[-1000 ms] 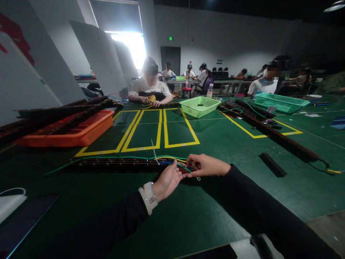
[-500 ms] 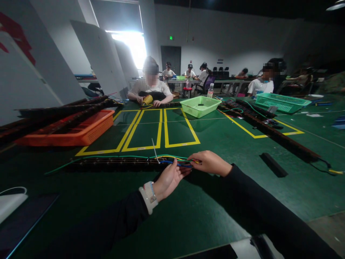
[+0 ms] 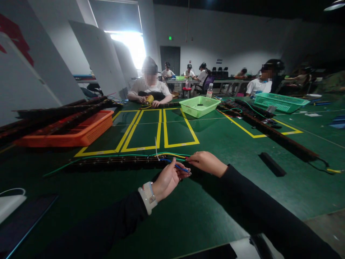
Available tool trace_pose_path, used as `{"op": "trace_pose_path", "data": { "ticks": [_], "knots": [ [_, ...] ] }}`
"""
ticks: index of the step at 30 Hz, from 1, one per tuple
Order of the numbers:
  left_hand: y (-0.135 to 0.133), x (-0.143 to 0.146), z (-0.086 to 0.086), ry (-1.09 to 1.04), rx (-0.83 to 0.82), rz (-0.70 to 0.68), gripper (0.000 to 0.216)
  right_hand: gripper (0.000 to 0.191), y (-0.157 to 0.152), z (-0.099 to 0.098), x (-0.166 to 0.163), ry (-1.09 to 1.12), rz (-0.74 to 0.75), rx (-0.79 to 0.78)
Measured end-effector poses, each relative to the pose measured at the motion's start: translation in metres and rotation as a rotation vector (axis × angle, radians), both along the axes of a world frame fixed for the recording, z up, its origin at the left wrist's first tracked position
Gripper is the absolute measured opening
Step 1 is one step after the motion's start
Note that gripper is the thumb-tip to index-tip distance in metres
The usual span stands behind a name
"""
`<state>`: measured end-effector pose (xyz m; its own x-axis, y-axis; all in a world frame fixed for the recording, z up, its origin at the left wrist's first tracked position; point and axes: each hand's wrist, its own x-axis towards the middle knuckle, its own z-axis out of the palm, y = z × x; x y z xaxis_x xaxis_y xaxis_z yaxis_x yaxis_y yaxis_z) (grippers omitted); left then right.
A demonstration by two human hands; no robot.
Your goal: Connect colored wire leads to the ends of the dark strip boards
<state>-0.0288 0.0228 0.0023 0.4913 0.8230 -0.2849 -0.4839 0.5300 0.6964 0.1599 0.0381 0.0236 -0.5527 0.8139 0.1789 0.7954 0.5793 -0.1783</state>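
— Where is the blue wire?

— The blue wire [image 3: 181,168] comes out of the wire bundle [image 3: 172,156] at the right end of the long dark strip [image 3: 115,163], which lies along the near edge of the counter [image 3: 188,216]. My left hand [image 3: 168,180] pinches it between thumb and fingertips, close to its tip. My right hand [image 3: 207,162] is curled, its fingertips pressed together on the bundle just beside.

— How do you handle it well?

— A light, short pinch near the tip, I think, so the wire cannot whip or kink. My right hand should pin the other wires against the strip, so only the blue one moves. I would mind the white tie [image 3: 155,147] standing up from the bundle, and the green wire [image 3: 88,158] trailing toward the left edge.

— Anything crowding you?

— No. The orange basket [image 3: 81,133] sits toward the far left, and the black block [image 3: 272,164] lies to the right, both well apart.
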Motion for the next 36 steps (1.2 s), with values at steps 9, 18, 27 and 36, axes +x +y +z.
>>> {"op": "trace_pose_path", "data": {
  "ticks": [9, 18, 27, 36],
  "knots": [
    [0.000, -0.001, 0.001, -0.010, -0.006, -0.025, 0.042, 0.023, 0.001, -0.005, -0.002, -0.133, -0.081, 0.107],
    [0.002, -0.001, -0.004, -0.028, -0.054, -0.024, 0.032, 0.043, -0.013, 0.008, -0.004, 0.100, 0.241, 0.295],
    [0.002, 0.002, -0.002, -0.047, -0.043, -0.011, 0.038, 0.033, -0.012, -0.002, -0.011, 0.026, 0.277, 0.335],
    [-0.007, -0.001, 0.002, 0.100, 0.249, -0.257, 0.041, 0.024, -0.003, -0.006, -0.013, 0.053, 0.159, 0.193]
  ]
}}
